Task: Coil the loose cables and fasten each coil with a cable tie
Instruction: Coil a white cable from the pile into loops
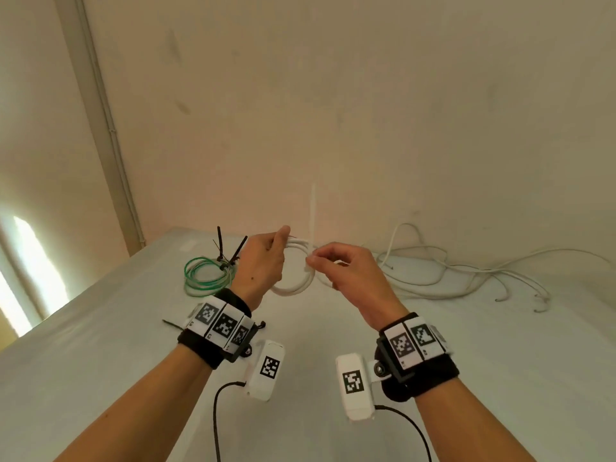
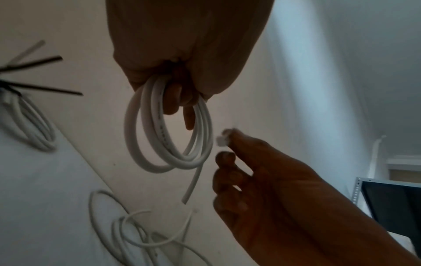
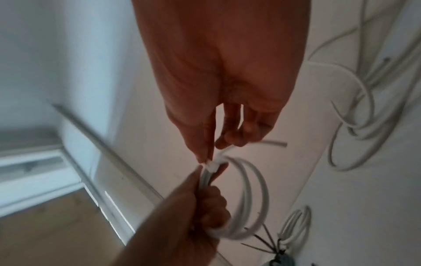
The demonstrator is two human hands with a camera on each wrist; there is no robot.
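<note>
Your left hand (image 1: 263, 261) grips a white coil (image 2: 168, 126) of several loops, held up above the surface (image 1: 333, 361) between your two hands, its free end hanging loose below the loops. Your right hand (image 1: 346, 271) pinches the head of a white cable tie (image 1: 313, 215) at the right side of that coil; the tie's tail stands straight up against the wall. Whether the tie is already locked you cannot tell, but by its long tail it looks not yet pulled tight.

One job looks finished: a green coil (image 1: 206, 275) lies at the far left of the surface with black ties (image 1: 230, 251) sticking up from it. The wrist views also show another tied white coil (image 2: 34, 124) lying near it.

Plenty is left. A tangle of loose white cables (image 1: 466, 271) sprawls along the far right of the surface by the wall, uncoiled. One more black tie (image 1: 173, 325) lies on the surface near your left wrist.

The coil in hand is smooth, round, stiff-looking cable with faint print along it.
</note>
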